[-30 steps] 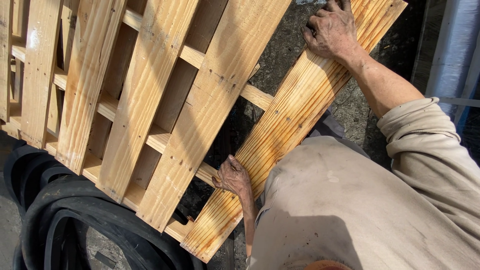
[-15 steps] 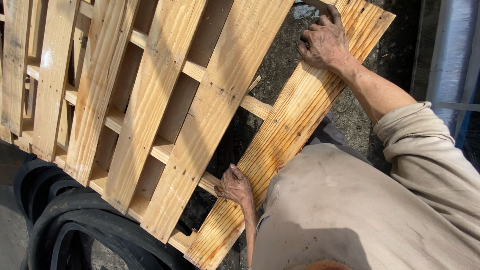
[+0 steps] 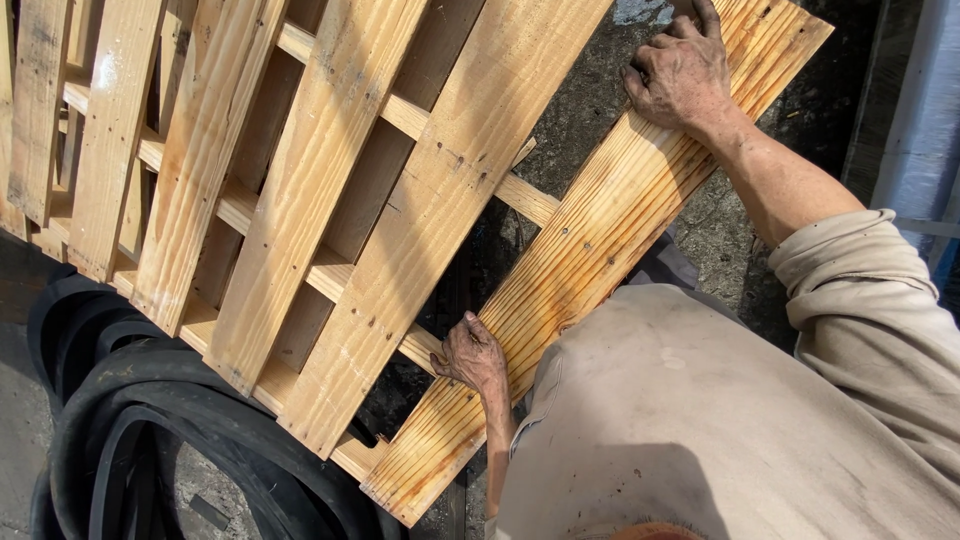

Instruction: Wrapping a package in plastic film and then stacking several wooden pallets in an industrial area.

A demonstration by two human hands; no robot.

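Left hand (image 3: 472,355) and right hand (image 3: 683,72), fingers clamped on near and far edges of outermost pallet slat (image 3: 590,260); black rubber hoses (image 3: 130,440) near left.

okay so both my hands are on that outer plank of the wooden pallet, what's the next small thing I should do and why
Probably draw the outer plank a little further away from the rest of the pallet. Your right hand presses on its far end and your left hand grips its edge near the close end. The plank already sits splayed from its neighbour, with a wide gap and dark ground showing between, so it looks partly loose.
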